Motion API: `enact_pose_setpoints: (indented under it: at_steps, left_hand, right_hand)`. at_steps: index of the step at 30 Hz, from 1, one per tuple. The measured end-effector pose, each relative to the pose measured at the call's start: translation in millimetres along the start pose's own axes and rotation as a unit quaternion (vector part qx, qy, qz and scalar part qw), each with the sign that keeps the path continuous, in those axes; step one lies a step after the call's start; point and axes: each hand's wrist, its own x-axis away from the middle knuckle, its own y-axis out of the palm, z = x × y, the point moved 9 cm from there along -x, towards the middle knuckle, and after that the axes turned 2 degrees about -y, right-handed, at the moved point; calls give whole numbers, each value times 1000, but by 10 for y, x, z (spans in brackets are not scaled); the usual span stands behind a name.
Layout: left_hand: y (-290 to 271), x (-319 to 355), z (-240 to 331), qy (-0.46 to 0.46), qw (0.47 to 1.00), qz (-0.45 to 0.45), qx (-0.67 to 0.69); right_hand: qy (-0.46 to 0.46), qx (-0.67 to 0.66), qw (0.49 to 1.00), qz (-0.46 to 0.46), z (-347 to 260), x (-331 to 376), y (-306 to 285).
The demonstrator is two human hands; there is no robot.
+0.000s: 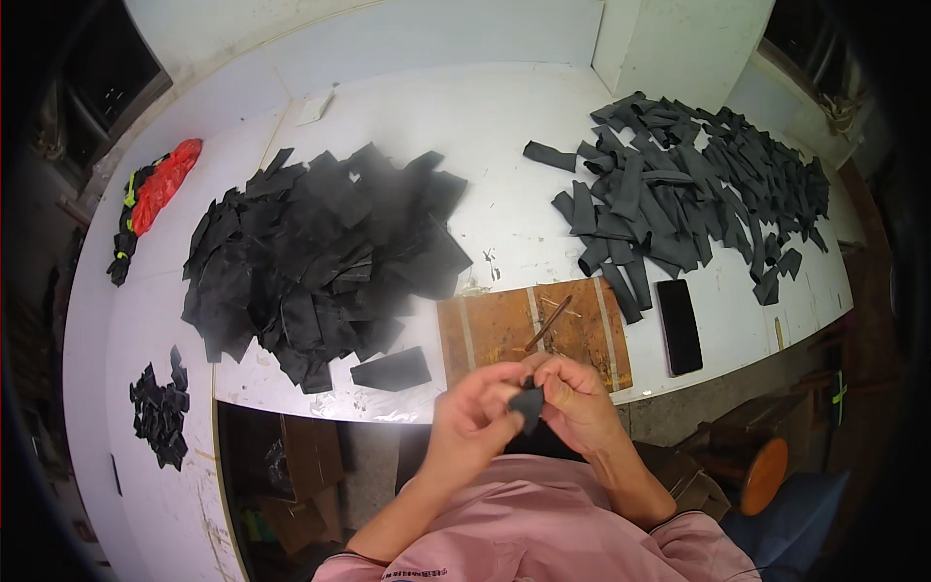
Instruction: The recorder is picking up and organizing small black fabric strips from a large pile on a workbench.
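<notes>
Close to my body, just off the table's front edge, both hands pinch a small dark grey fabric piece point(527, 405). It looks folded, and the fingers cover part of it. My left hand point(475, 407) grips its left side, thumb pressed on the cloth. On the other side, my right hand point(580, 405) pinches the upper edge with thumb and fingertips. Just beyond the hands lies a brown board point(485, 335) with pale strips, and on it a thin brown stick point(550, 324). One flat dark fabric piece point(391, 370) rests left of the board.
A large heap of flat black fabric pieces point(320, 252) covers the table's left. Narrow, tube-like grey pieces point(669, 184) spread over the right. A black phone point(679, 328) lies right of the board. Far left are a small dark pile point(160, 417) and a red bag point(167, 186).
</notes>
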Motion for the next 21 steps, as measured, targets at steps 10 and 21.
enact_pose_setpoints:
  at_steps: [10, 21]
  left_hand:
    - [168, -223, 490, 125, 989, 71, 23]
    - [492, -628, 196, -156, 763, -272, 565]
  right_hand:
    - [-229, 444, 865, 37, -1102, -7, 499]
    - [59, 224, 972, -36, -718, -585, 13]
